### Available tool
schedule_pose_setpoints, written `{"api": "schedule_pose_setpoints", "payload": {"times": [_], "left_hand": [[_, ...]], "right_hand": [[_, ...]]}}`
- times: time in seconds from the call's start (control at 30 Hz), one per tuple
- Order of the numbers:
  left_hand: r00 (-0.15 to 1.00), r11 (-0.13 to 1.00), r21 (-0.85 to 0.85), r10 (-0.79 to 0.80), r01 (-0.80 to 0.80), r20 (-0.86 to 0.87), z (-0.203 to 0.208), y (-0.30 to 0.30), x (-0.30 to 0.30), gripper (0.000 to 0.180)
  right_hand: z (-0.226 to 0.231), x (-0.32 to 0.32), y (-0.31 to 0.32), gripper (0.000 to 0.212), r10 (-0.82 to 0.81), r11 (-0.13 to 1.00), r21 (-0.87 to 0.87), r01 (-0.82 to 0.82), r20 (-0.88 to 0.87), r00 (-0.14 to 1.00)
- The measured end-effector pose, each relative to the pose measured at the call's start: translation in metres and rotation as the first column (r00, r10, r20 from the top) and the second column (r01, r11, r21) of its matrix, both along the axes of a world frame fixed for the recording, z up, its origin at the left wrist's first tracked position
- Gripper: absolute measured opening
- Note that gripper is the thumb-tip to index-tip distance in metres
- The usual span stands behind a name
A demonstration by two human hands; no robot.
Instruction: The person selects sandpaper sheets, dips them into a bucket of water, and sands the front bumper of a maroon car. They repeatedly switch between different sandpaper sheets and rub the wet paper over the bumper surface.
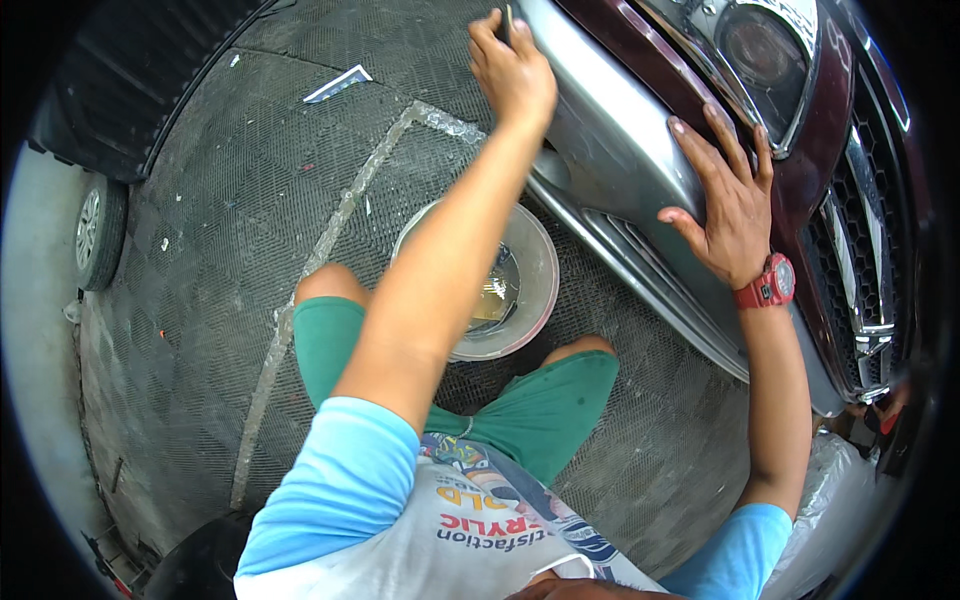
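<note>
My left hand [512, 78] is closed around a thin dark piece [506, 22], of which only an edge shows between thumb and fingers. It rests at the upper end of a silver-grey car bumper [625, 125]. My right hand [728, 200], fingers spread, lies against the bumper beside the maroon bodywork [650, 50] and below the headlight [765, 60]. A red wristwatch [768, 283] is on that wrist. Between my knees stands a pale round bucket [540, 270] with water in it, partly covered by my left forearm.
Dark ribbed matting [230, 200] covers the floor, crossed by a pale strip [330, 235]. A torn paper scrap [338, 84] lies on it. At the left are a car wheel [98, 232] and a black panel [130, 70]. The honeycomb grille [840, 260] is at the right, near a clear plastic bag [830, 480].
</note>
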State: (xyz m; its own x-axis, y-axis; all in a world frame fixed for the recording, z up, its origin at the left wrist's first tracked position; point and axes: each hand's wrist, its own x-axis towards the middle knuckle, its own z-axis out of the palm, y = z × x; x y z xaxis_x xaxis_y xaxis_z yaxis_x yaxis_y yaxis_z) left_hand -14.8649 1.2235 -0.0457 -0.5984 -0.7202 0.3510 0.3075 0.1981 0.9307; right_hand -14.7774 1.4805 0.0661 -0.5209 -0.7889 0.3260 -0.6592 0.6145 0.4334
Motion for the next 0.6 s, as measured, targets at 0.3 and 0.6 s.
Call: {"api": "schedule_pose_setpoints", "payload": {"times": [0.3, 0.6], "left_hand": [[0.947, 0.876, -0.404, -0.314, 0.263, -0.064, -0.072, 0.077, 0.135, 0.059], [-0.15, 0.093, 0.164, -0.134, 0.982, 0.98, -0.298, -0.021, 0.171, 0.076]], "right_hand": [[-0.006, -0.005, 0.006, 0.093, -0.002, 1.0, 0.013, 0.002, -0.013, 1.0], [-0.005, -0.005, 0.004, 0.091, -0.021, 1.0, 0.001, 0.021, -0.014, 1.0]]}}
